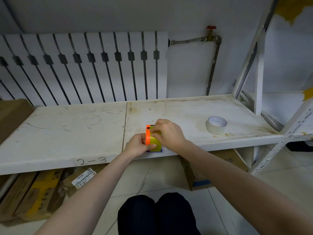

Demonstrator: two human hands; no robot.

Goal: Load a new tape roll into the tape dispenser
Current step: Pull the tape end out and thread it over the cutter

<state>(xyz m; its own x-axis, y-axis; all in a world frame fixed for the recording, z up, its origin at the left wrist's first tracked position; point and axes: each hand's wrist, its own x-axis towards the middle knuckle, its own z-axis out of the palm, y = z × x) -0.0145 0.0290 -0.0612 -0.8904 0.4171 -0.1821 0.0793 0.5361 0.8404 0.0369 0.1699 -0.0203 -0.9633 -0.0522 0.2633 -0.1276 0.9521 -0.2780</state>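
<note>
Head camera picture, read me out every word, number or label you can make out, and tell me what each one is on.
"2-3": handwritten on the front edge of the shelf.
Sticker on a cardboard box under the shelf: print too small to read.
Box under the right side: faint marks, unreadable.
Tape dispenser and tape roll: no readable text.

Dispenser (pixel 148 136): orange plastic frame, standing on edge at shelf front; I've got it pinched betw my left hand (pixel 138 146) thumb + fingers on its left side.
Loaded roll (pixel 155 143): yellowish tape, sits in the dispenser's right side, directly under my right hand (pixel 167 131); right fingertips press on its top edge.
Base: dark blue/purple strip shows at bottom, just below left thumb.
Spare roll (pixel 216 125): white/grey, lying flat, hole up, well apart to the right of my right hand, untouched.
Seating of yellow roll on hub: can't tell, hands cover it.
</note>
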